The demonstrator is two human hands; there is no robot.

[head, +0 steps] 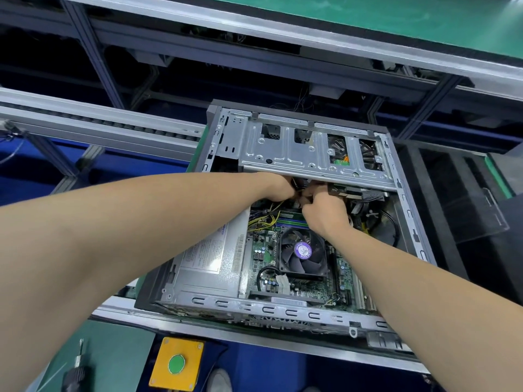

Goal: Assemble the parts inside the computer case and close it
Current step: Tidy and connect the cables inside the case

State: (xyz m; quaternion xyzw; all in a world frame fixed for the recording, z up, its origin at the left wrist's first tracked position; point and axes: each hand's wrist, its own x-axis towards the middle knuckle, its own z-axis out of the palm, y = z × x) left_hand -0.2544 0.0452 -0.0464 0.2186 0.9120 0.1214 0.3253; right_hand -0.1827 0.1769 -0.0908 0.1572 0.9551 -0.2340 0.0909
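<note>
- Setting: assembly line of grey aluminium rails (pixel 85 120) with green mats, blue flooring below.
- Task object: open grey steel computer case (pixel 283 308) lies on its side on the line, directly ahead, with no side panel on it.
- Inside: silver perforated drive cage (pixel 294 148) spans the far end. A black CPU fan with a purple hub label (pixel 302 250) sits mid-board on the green motherboard (pixel 263 250). The silver labelled power supply (pixel 203 261) is at left.
- Left hand (pixel 278 188): reaches under the cage's near edge. Its fingertips are hidden, so I cannot tell what it holds.
- Right hand (pixel 322 210): fingers curled tight, apparently pinching the dark cable bundle (pixel 298 188) between the two hands. The connector itself is too small to make out.
- Judgement: step in hand is seating or routing a cable below the cage; closing is not yet near.
- Doing it well: steady the bundle with one hand, align the plug before pressing, and keep slack away from the fan blades and the case rim.
- Nearby: yellow box with a green push-button (pixel 177 363) and a black tool (pixel 76 372) at near left.
</note>
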